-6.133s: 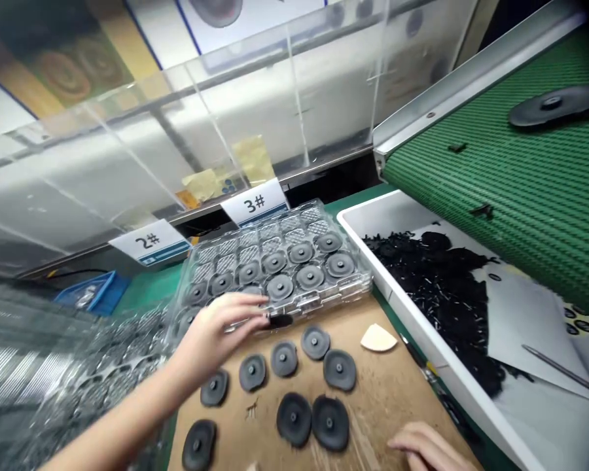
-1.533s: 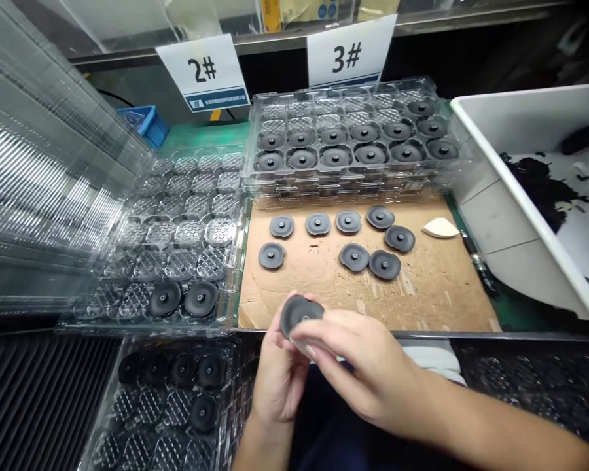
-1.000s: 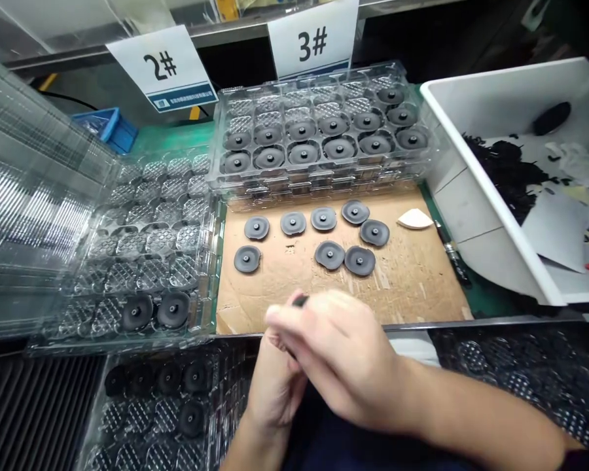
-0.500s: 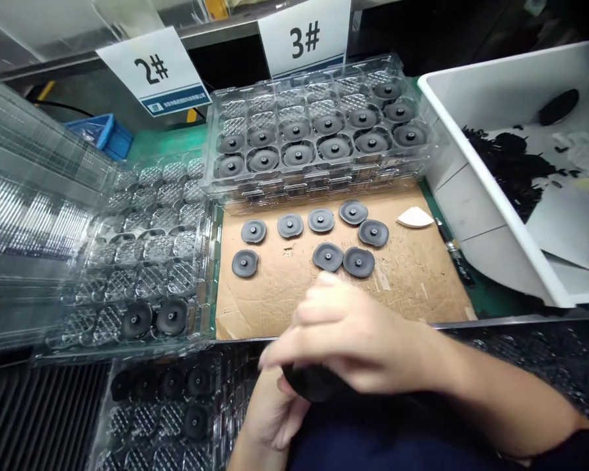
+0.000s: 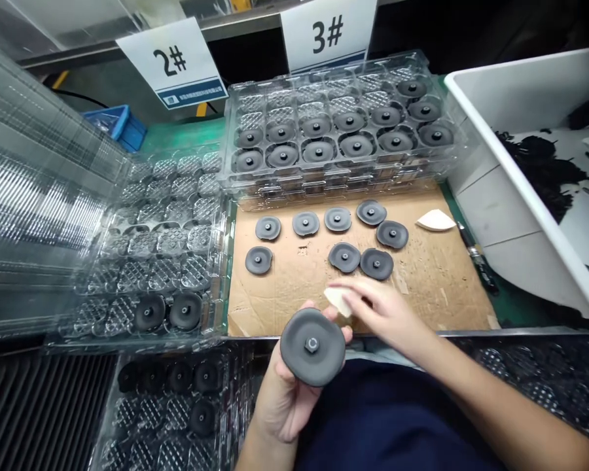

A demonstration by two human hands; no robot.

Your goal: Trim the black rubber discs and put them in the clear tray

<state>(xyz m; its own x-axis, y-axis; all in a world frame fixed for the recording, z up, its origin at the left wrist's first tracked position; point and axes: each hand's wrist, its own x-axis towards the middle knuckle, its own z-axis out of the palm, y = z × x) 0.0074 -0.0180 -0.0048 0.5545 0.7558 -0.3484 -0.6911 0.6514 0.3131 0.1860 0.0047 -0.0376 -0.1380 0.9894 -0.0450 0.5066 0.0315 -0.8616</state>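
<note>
My left hand [image 5: 287, 405] grips a dark grey rubber disc [image 5: 302, 366] by its rim, its face with the small central stud turned up toward me. Just beyond it, my right hand [image 5: 385, 311] pinches a small white wedge-shaped pad [image 5: 338, 301], a little apart from the disc. Several similar grey discs [image 5: 344, 257] lie stud-up on a brown cardboard sheet [image 5: 294, 294] past my hands. A second white pad [image 5: 436, 220] rests at the sheet's right side.
A stack of clear plastic trays [image 5: 269, 176] with discs stands behind the cardboard. More clear trays [image 5: 177, 261] are at the left, another tray [image 5: 164, 418] lower left. On the right are a black-handled knife [image 5: 481, 269] and a white bin [image 5: 530, 170] with black scraps.
My right hand has lifted off the disc and moved up and right, showing the white pad in its fingers. The disc has tilted to face me. The camera view has shifted slightly.
</note>
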